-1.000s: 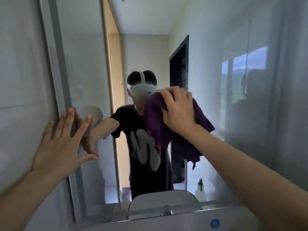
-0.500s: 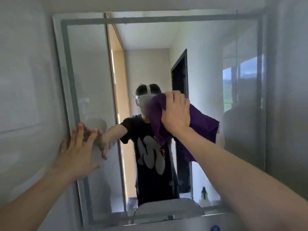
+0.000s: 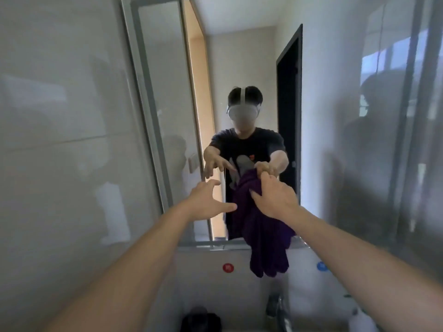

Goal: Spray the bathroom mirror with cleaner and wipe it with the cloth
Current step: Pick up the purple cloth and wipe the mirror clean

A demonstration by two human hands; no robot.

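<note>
Here right hand [image 3: 275, 200] pinches purple cloth [image 3: 261, 236] hanging before mirror [image 3: 167, 92]; left hand [image 3: 206, 200] empty, fingers spread, just beside cloth.

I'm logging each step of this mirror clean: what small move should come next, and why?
Probably bring the open left hand across to take the hanging part of the purple cloth. The right hand pinches it only at the top, so it dangles loose in front of the mirror, unfit for wiping.
</note>
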